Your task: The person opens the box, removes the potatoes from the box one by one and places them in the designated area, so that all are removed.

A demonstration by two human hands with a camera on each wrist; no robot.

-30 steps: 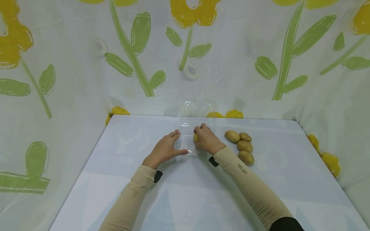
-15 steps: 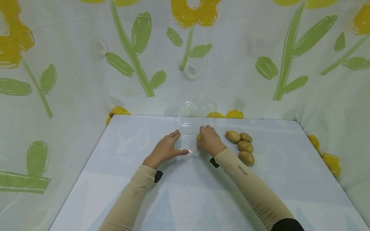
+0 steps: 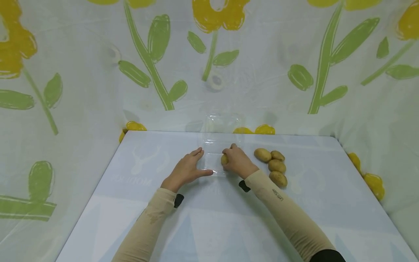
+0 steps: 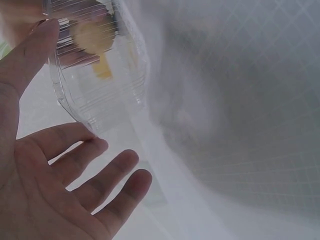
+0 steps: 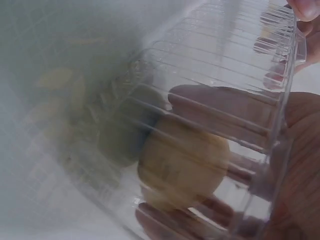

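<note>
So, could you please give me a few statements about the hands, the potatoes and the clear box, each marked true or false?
1. The right hand holds a potato inside the clear box. True.
2. The left hand grips a potato. False: it lies open against the box's side.
3. Four potatoes lie on the table to the right of the box. True.
4. The box's lid is shut. False: it stands open.

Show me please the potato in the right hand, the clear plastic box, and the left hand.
potato (image 3: 224, 159), head view, its bare left end.
clear plastic box (image 3: 209, 160), head view, its floor.
left hand (image 3: 186, 170), head view, its back.
</note>
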